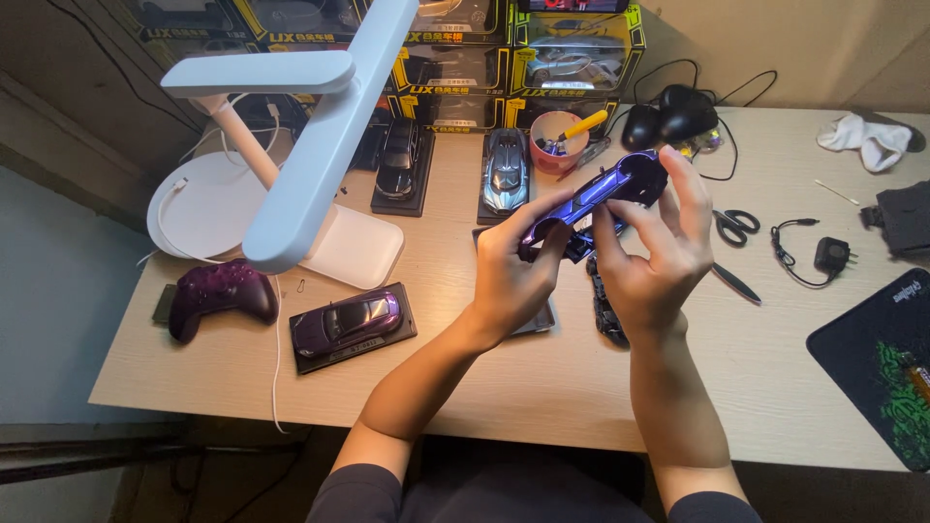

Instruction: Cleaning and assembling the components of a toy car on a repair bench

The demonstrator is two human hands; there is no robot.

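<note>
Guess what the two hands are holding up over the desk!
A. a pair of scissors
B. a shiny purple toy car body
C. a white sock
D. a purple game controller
B. Both the left hand and the right hand grip the shiny purple toy car body; the game controller and scissors lie untouched on the desk.

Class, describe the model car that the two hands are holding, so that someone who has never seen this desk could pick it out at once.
Start at the white desk lamp on the wooden desk, then look right, to the middle. There the left hand and right hand hold a glossy purple-blue car shell above the desk. Unlike the other model cars, it sits on no black base.
</note>
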